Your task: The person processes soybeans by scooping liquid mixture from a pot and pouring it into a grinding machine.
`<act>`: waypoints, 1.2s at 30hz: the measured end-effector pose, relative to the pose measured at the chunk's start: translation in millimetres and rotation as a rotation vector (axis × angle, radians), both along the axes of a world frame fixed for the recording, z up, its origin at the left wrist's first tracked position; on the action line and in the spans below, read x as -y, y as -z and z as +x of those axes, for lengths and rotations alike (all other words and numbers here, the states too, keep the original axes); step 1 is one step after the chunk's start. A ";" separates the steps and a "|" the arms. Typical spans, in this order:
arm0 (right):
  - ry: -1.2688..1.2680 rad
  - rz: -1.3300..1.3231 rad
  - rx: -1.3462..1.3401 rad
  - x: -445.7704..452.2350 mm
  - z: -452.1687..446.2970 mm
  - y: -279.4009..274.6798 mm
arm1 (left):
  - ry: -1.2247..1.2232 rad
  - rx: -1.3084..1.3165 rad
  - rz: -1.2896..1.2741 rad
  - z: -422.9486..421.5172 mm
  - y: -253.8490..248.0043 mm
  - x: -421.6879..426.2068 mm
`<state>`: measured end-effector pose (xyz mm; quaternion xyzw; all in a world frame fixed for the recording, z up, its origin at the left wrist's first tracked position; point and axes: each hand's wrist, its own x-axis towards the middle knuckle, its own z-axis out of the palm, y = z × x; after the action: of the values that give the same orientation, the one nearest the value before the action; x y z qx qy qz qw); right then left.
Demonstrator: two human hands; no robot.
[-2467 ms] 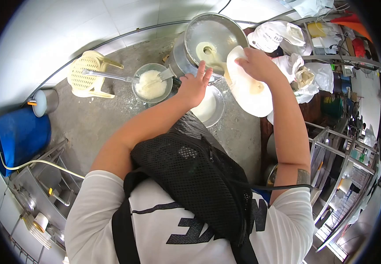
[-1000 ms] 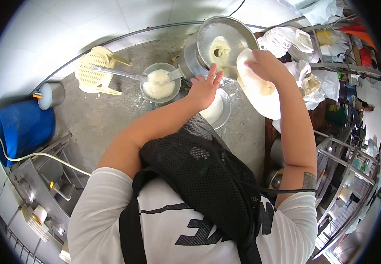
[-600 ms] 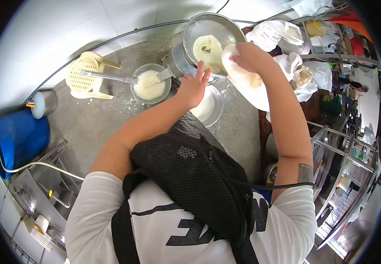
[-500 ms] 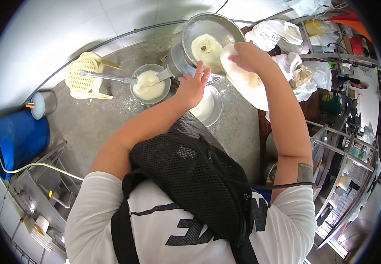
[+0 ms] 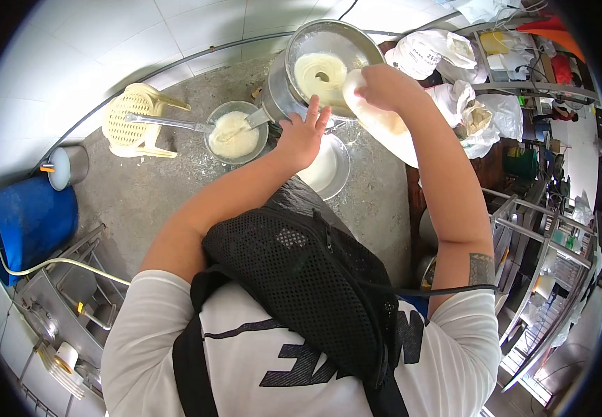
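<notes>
Where right fingers (image 5: 377, 92) grip, the bowl's edge (image 5: 377, 128) tilts.

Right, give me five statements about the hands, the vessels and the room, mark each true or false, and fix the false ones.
1. The right hand grips a white container. True.
2. The left hand is clenched in a fist. False: the left hand is open, with its fingers spread.
3. There is a pale mixture inside the large metal bowl. True.
4. In the picture, the yellow stool is to the right of the large metal bowl. False: the yellow stool is to its left.
5. A blue container stands near the left edge of the picture. True.
</notes>
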<state>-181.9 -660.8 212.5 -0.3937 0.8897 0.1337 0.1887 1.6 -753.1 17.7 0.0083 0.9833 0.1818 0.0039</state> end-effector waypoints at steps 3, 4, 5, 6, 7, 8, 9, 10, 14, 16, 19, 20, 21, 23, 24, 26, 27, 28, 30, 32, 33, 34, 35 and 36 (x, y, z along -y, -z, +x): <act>0.003 0.032 0.002 3.6 3.6 -6.1 | 0.006 0.034 0.007 0.0 -4.4 0.2; 0.004 0.031 0.002 5.7 4.2 -9.6 | 0.011 0.052 0.010 -0.2 -5.4 0.4; 0.024 0.057 0.019 7.5 4.9 -13.0 | 0.013 0.052 0.009 -0.3 -5.5 0.5; 0.044 0.082 0.036 7.8 5.4 -14.5 | 0.018 0.049 -0.019 -0.5 -5.7 0.6; 0.046 0.081 0.036 5.5 3.7 -12.7 | 0.024 0.045 -0.048 -0.6 -5.8 0.7; 0.034 0.031 0.014 1.2 -0.4 -9.1 | 0.026 0.046 -0.049 -0.6 -6.0 1.0; 0.021 -0.021 -0.008 -3.2 -2.7 -6.8 | 0.030 0.072 -0.019 -0.7 -9.5 2.4; 0.023 -0.022 -0.008 -9.2 -3.5 -4.7 | 0.035 0.098 0.010 -0.6 -11.9 3.6; 0.073 -0.268 -0.145 -42.1 5.4 -1.9 | 0.042 0.064 0.021 -1.2 -6.9 6.0; 0.070 -0.349 -0.191 -64.5 16.1 -1.1 | 0.054 -0.007 0.048 -3.4 -3.9 8.0; 0.343 -0.525 -0.196 -103.9 43.7 11.7 | 0.103 -0.049 -0.027 -5.3 -2.3 11.9; 0.489 -0.626 -0.205 -118.1 57.3 19.1 | 0.114 -0.046 -0.029 -5.7 -2.7 13.5; 0.639 -0.726 -0.215 -132.6 70.1 30.1 | 0.124 -0.141 -0.129 -5.2 -3.8 15.2; 0.751 -0.827 -0.200 -164.1 94.3 68.1 | 0.160 -0.231 -0.227 -7.1 -6.5 16.5; 0.946 -0.754 -0.049 -193.4 98.4 106.5 | 0.177 -0.190 -0.237 -12.7 -8.4 16.7; 1.006 -0.714 0.094 -224.6 124.6 156.7 | 0.221 -0.140 -0.252 -23.2 -15.0 16.8; 1.046 -0.676 0.194 -227.9 141.4 167.8 | 0.234 -0.057 -0.225 -29.0 -20.6 17.2; 1.069 -0.682 0.201 -233.9 153.7 188.0 | 0.242 0.024 -0.203 -34.7 -23.2 16.5; 1.220 -0.542 0.246 -246.4 175.8 235.0 | 0.231 0.033 -0.182 -41.5 -20.1 13.0; 1.266 -0.545 0.283 -262.0 188.8 277.6 | 0.211 0.050 -0.169 -43.1 -19.1 8.3; 1.298 -0.545 0.301 -264.2 190.7 293.4 | 0.188 0.065 -0.166 -44.9 -20.5 6.6; 1.310 -0.555 0.322 -267.4 192.2 309.0 | 0.166 0.081 -0.164 -46.4 -21.6 4.9; 1.315 -0.556 0.339 -271.2 193.5 324.9 | 0.179 0.096 -0.180 -47.1 -22.5 2.6; 1.321 -0.555 0.355 -275.1 194.6 340.2 | 0.166 0.121 -0.232 -48.5 -24.4 -0.4</act>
<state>12.7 -385.7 -127.7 0.1752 0.8985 -0.3036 0.2643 -46.9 -752.7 42.0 0.0782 0.9916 0.0661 0.0791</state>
